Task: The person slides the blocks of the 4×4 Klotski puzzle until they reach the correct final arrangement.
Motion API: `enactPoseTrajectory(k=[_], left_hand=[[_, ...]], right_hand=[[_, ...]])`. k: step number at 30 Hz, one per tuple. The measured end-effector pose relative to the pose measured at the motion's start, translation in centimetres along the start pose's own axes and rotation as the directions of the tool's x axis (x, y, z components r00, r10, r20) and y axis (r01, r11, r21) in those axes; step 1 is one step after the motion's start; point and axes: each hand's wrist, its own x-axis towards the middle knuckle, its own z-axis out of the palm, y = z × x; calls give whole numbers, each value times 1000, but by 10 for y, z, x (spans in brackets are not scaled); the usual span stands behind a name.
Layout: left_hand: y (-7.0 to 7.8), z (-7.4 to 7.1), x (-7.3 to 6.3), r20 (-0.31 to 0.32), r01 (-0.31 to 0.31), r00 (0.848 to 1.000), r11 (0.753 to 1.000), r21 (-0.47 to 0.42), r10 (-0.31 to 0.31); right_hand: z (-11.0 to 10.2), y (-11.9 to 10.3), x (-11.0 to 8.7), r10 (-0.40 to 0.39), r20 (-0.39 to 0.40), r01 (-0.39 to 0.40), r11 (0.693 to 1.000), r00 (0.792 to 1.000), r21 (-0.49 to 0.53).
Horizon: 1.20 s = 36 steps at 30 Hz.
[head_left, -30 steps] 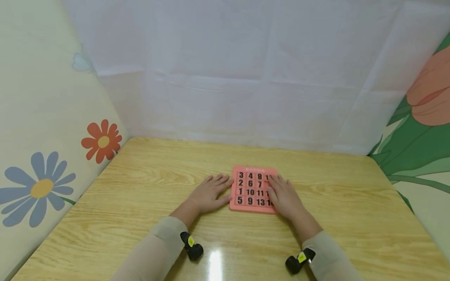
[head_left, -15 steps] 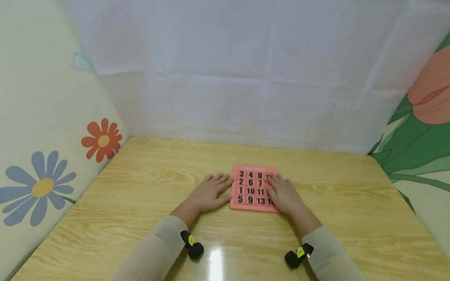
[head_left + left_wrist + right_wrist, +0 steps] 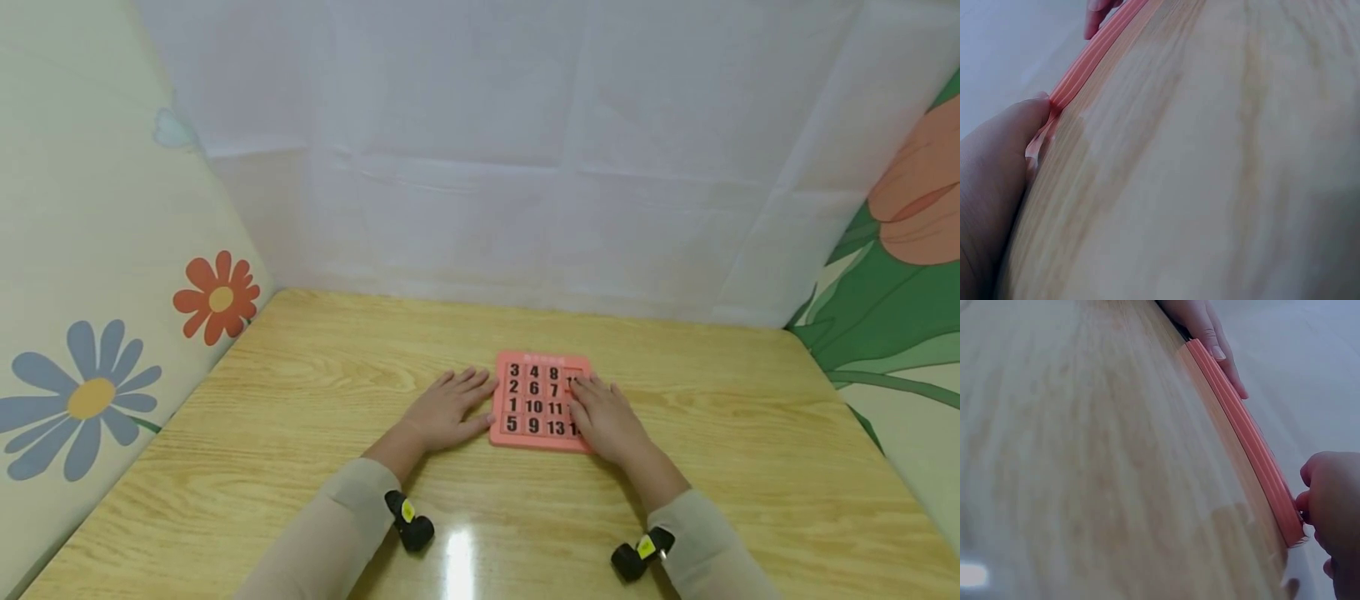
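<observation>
A pink sliding number puzzle (image 3: 542, 441) lies flat on the table, its black-numbered tiles facing up. My left hand (image 3: 442, 414) is spread flat on its left side, with thumb and fingertips right at the frame's edge. In the left wrist view the left thumb (image 3: 1032, 115) touches the puzzle's near corner. My right hand (image 3: 611, 421) lies over the right column, fingers stretched forward and a fingertip on a tile whose number is partly covered. A gap shows above that tile, in the top right corner. The lower right tiles are partly hidden under this hand.
The wood-grain table (image 3: 337, 350) extends around the puzzle. A white cloth (image 3: 465, 208) hangs behind it, and flower-patterned panels (image 3: 90, 250) flank the sides. Each sleeve carries a black wrist camera (image 3: 411, 523).
The top right tile has slid slightly toward me under my right fingertip, leaving a gap above it. My left hand has stayed in place.
</observation>
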Motion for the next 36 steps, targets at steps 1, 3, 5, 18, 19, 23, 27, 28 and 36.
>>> enactPoseTrajectory(k=[1,3,5,18,19,23,27,28,36], left_hand=[[0,0,0,-2,-1,1000,1000,-2,1],[0,0,0,-6,-3,1000,1000,-5,3],[-1,0,1,0,5,1000,1000,2,-5],[-1,2,1,-1,6,1000,1000,-1,-6],[-2,2,1,0,7,1000,1000,1,-7],[-1,2,1,-2,5,1000,1000,5,-5],[-1,2,1,-1,5,1000,1000,0,-5],[-1,2,1,1,6,1000,1000,-2,-6],[-1,2,1,-1,8,1000,1000,-8,-8]], right_hand=[[0,0,0,-2,1,2,1000,1000,2],[0,0,-1,-5,1,5,1000,1000,3],[0,0,-2,2,4,-2,1000,1000,12],[4,-3,-11,5,-9,-5,999,1000,34],[4,-3,-12,1,-13,-1,999,1000,34],[4,-3,-14,-3,-22,4,999,1000,35],[5,-2,-14,-3,-28,4,999,1000,32],[5,-2,-14,-3,-28,4,1000,1000,30],[6,-3,-15,-8,-50,9,1000,999,27]])
